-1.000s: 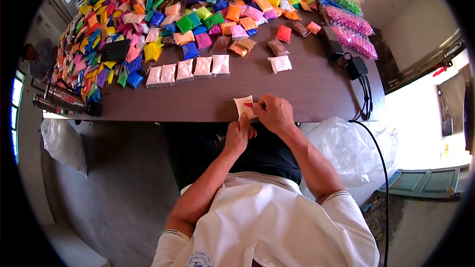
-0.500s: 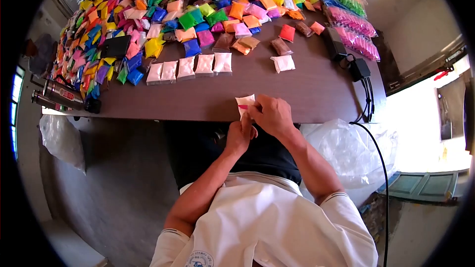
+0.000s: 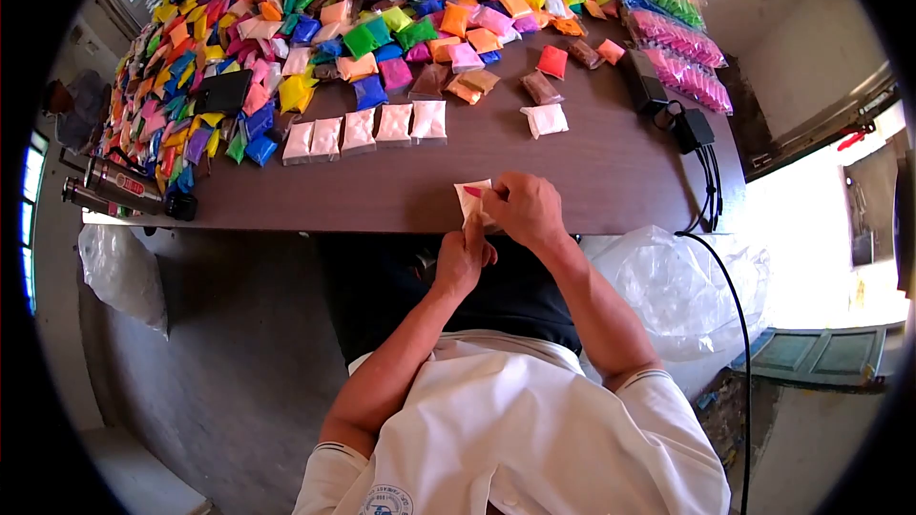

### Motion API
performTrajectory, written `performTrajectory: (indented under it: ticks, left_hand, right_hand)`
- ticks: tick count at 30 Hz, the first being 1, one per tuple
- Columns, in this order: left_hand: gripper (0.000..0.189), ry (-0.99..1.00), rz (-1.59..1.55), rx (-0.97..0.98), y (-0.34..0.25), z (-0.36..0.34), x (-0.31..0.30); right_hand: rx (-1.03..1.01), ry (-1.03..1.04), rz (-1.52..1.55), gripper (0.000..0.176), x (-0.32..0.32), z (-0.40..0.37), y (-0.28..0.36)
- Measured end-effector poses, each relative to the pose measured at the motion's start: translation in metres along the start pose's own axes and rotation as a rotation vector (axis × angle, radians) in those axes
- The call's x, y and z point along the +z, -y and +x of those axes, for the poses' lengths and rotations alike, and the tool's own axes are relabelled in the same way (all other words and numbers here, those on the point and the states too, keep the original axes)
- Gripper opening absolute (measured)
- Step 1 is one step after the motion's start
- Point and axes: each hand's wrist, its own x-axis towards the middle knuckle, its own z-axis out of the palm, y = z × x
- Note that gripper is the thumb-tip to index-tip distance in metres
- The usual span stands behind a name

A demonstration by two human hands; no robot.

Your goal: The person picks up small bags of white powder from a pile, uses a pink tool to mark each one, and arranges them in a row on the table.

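Observation:
At the table's front edge, a small white packet (image 3: 465, 202) lies under my two hands. My left hand (image 3: 462, 259) is closed on its lower end, one finger reaching up along it. Bent over the packet's right side, my right hand (image 3: 528, 214) is closed, with a small pinkish-red strip (image 3: 472, 192) sticking out from its fingertips across the packet. What the strip is I cannot make out; the fingers hide part of it. Farther back stands a row of several white packets (image 3: 359, 132), and a single white packet (image 3: 545, 120) lies to their right.
A large heap of colourful packets (image 3: 382, 33) covers the back and left of the table (image 3: 334, 200). Black adapters (image 3: 694, 133) with cables are at the right. Metal flasks (image 3: 119, 183) lie at the left edge. Clear plastic bags (image 3: 673, 291) hang below the table.
My right hand has shifted slightly up the packet, and the pinkish-red strip has moved up with it. My left hand stays nearly in place.

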Motion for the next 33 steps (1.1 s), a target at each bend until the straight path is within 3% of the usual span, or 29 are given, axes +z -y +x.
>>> performTrajectory:
  ticks: [10,13,15,18,31,33]
  left_hand:
    - [0.061,-0.045,-0.098,-0.034,0.006,0.001,0.003]
    - [0.06,-0.036,-0.072,0.022,0.011,0.002,0.002]
    - [0.059,-0.066,-0.058,0.023,0.01,0.0,0.005]
    - [0.058,-0.098,-0.093,0.004,-0.001,-0.001,0.009]
    - [0.059,-0.064,-0.188,-0.187,0.007,-0.004,-0.01]
    - [0.059,-0.063,-0.158,-0.179,0.003,-0.005,-0.011]
  right_hand:
    - [0.001,-0.077,0.019,0.016,-0.003,0.003,-0.005]
    - [-0.064,-0.104,0.105,0.015,-0.008,-0.009,-0.004]
    - [-0.169,0.006,0.156,0.012,-0.015,-0.02,0.001]
    - [-0.31,0.011,0.081,0.014,-0.014,-0.023,0.001]
    - [-0.165,-0.128,-0.037,0.02,0.004,0.041,-0.003]
    - [-0.18,-0.233,-0.042,0.016,0.011,0.055,-0.002]
